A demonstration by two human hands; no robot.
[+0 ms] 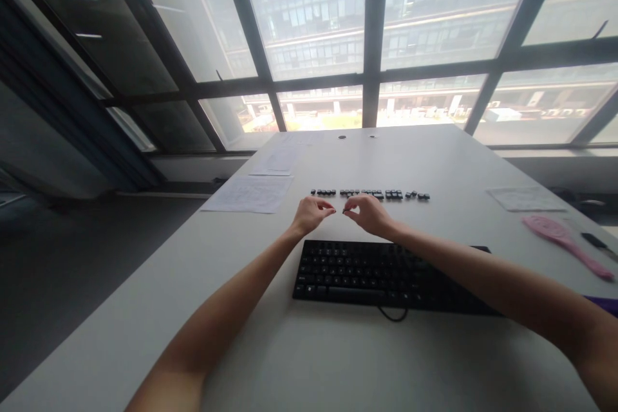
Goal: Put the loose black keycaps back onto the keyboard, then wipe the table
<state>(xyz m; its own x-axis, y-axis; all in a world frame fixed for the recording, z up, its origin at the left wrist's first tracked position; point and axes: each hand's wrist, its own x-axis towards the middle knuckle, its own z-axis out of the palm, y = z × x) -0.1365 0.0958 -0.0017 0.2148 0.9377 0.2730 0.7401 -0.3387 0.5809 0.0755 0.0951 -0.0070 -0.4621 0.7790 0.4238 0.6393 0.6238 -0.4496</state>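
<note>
Grip, right hand (371,214): thumb and forefinger pinched narrow on what looks to be a small dark keycap (344,211), held just above the tabletop (434,161); the piece is too small to identify with certainty. Grip, left hand (311,214): fingers curled in, tips close together, nothing clearly held; whether it touches the keycap cannot be told. The two hands meet almost fingertip to fingertip, midway across the tabletop. Row of loose keycaps (371,194): lies just beyond both hands, toward the far edge, long axis running left to right, parallel to that edge; the right hand is slightly nearer its middle. Keyboard (381,273): black, lies on the near side of the hands, long axis likewise left to right, cable looping off its near edge. Papers (248,194): toward the left edge. Pink hairbrush (564,243): near the right edge.
</note>
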